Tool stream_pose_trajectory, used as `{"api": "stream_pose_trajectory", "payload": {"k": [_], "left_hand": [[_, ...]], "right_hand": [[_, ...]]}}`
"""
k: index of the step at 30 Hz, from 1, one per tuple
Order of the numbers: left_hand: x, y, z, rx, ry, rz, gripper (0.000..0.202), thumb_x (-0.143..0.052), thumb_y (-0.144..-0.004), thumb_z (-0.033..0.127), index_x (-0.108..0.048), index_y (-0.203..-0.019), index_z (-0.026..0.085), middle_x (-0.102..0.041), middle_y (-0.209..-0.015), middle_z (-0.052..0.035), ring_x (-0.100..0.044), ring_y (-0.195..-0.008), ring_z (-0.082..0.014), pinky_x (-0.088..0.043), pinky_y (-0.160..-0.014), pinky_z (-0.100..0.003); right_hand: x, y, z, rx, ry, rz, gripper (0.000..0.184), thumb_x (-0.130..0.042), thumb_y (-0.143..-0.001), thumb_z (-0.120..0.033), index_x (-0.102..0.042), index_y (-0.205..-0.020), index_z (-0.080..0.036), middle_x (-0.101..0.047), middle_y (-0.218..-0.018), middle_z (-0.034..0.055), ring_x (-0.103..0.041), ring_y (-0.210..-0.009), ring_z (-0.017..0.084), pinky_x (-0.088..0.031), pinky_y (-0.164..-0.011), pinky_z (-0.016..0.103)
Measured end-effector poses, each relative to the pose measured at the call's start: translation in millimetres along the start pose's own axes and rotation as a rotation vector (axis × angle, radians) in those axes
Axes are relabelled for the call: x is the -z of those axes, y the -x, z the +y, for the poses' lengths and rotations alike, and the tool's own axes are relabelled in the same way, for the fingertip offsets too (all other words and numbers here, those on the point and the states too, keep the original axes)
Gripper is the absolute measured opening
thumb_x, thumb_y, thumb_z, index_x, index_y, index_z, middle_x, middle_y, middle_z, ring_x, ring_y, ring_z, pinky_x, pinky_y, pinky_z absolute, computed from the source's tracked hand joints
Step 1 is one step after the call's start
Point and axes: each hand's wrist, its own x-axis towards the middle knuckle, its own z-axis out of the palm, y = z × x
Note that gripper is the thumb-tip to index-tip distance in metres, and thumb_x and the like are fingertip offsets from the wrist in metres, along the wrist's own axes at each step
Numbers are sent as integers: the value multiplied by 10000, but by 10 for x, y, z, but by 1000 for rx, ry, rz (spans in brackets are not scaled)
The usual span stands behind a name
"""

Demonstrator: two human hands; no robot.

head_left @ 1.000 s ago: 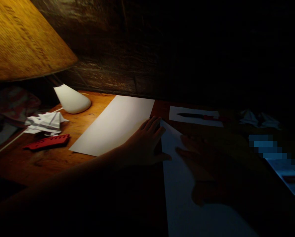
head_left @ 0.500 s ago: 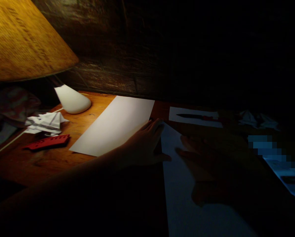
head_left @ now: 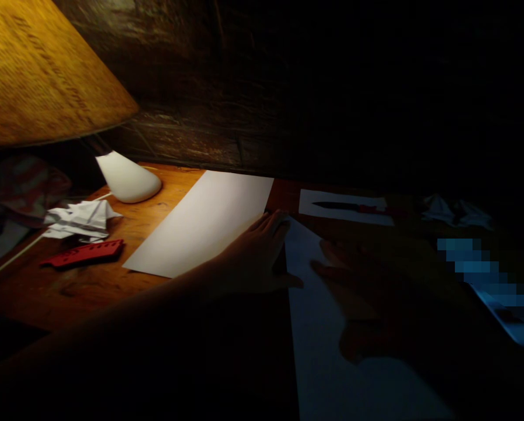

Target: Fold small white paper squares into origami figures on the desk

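Observation:
My left hand (head_left: 264,254) reaches in from the lower left, its fingers stretched out at the top left corner of a sheet of paper (head_left: 314,368) and its thumb at the sheet's left edge. In deep shadow, my right hand (head_left: 367,304) lies over the right part of the same sheet, fingers extended and thumb apart. Most of its back and wrist blend into the dark. Just left of my left hand is a second white sheet (head_left: 200,228), lit by the lamp. Beyond both hands, a knife (head_left: 336,206) lies on a small piece of paper (head_left: 308,202).
A lit lamp (head_left: 130,181) with a yellow shade stands at left. By its cord are crumpled paper (head_left: 84,219) and a flat red object (head_left: 86,253) with holes. More crumpled paper (head_left: 439,209) and a glowing device (head_left: 507,318), partly pixelated, lie right. A dark wall (head_left: 191,131) rises behind.
Both hands and the sheets stay practically in place. The view has shifted very slightly, and the glow on the device at right looks different.

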Motion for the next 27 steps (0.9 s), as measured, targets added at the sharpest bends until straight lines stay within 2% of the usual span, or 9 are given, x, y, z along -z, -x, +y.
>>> {"api": "stream_pose_trajectory", "payload": {"k": [5, 9, 13, 18, 21, 27], "left_hand": [[-25, -10, 72, 46, 2, 9, 950, -632, -833, 759, -435, -1399, 23, -418, -1531, -311, -399, -1451, -460, -362, -1215, -570], [-94, -22, 143, 41, -22, 20, 1004, -621, -853, 748, -351, -1480, 11, -405, -1536, -317, -359, -1480, -464, -304, -1243, -575], [-136, -24, 140, 22, -34, 12, 995, -599, -861, 760, -372, -1470, 7, -330, -1574, -347, -300, -1507, -493, -294, -1238, -600], [-136, -29, 122, -13, 46, -22, 950, -612, -905, 661, -295, -1516, 6, -262, -1632, -320, -252, -1540, -457, -308, -1246, -565], [-143, -21, 127, -14, 58, -37, 923, -601, -924, 627, -278, -1535, 14, -243, -1642, -319, -212, -1556, -449, -280, -1256, -578], [-145, -21, 121, -48, 23, -84, 1119, -616, -856, 746, -220, -1570, -19, -171, -1657, -343, -104, -1570, -472, -225, -1264, -610]], "right_hand": [[-37, -23, 14, 17, 7, -2, 1097, -710, -742, -767, -220, -1642, -374, -39, -1750, 25, -135, -1577, 436, -120, -1249, 688], [2, -10, -7, 14, 8, -6, 1088, -712, -765, -740, -198, -1648, -365, -70, -1748, 36, -139, -1578, 429, -142, -1252, 666], [31, 8, -15, 21, 16, -3, 1033, -723, -798, -679, -224, -1643, -358, -50, -1748, 45, -122, -1581, 427, -124, -1250, 675], [91, 14, -30, 50, 17, -15, 971, -706, -844, -623, -241, -1641, -321, -71, -1743, 70, -127, -1586, 405, -131, -1249, 670], [122, 6, -50, 54, 20, -10, 964, -712, -847, -602, -241, -1640, -321, -82, -1742, 69, -130, -1586, 402, -140, -1245, 673], [89, -12, -39, 41, 42, -4, 1022, -720, -812, -667, -225, -1643, -336, -84, -1741, 64, -138, -1586, 398, -164, -1245, 673]]}}
